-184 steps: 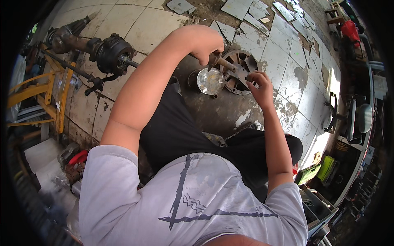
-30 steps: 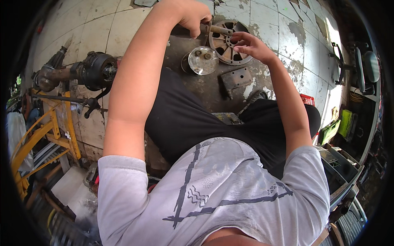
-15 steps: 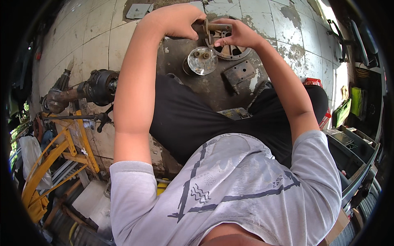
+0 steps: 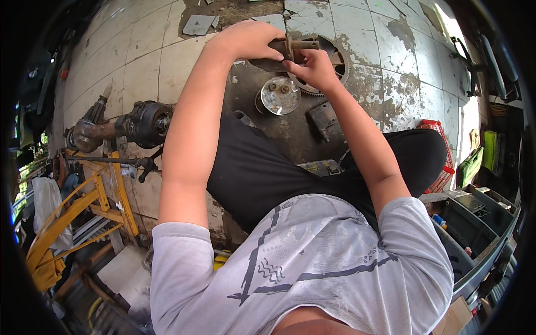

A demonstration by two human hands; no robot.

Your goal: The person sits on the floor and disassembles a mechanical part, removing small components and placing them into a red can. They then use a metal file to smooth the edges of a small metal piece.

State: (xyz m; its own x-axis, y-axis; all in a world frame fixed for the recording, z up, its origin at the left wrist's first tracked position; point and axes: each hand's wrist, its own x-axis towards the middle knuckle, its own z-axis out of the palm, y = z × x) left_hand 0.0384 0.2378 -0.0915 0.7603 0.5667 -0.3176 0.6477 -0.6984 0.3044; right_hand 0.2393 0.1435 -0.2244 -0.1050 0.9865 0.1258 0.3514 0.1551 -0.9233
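A brown, worn metal shaft with a round flange (image 4: 289, 48) is held level above the floor, its bare stub (image 4: 306, 44) pointing right. My left hand (image 4: 251, 42) wraps round its left part, which the fingers mostly hide. On the near right side of the flange, my right hand (image 4: 314, 69) is closed with curled fingers, its thumb at the flange edge. Below and behind lies a toothed flywheel (image 4: 342, 71), partly covered by the right hand. A round, shiny tin (image 4: 279, 104) nearer to me carries two small nut-like pieces (image 4: 285, 89) on top.
A dark metal plate (image 4: 322, 116) with holes lies beside the right forearm. An axle assembly (image 4: 146, 124) rests on a yellow frame (image 4: 103, 195) at left. At right are a red crate (image 4: 438, 151) and a grey toolbox (image 4: 466, 237). Broken tiles (image 4: 198, 24) lie far off.
My right hand has come from around the shaft stub to the near side of the flange, fingers more curled. My left hand keeps its hold. The whole view has shifted slightly.
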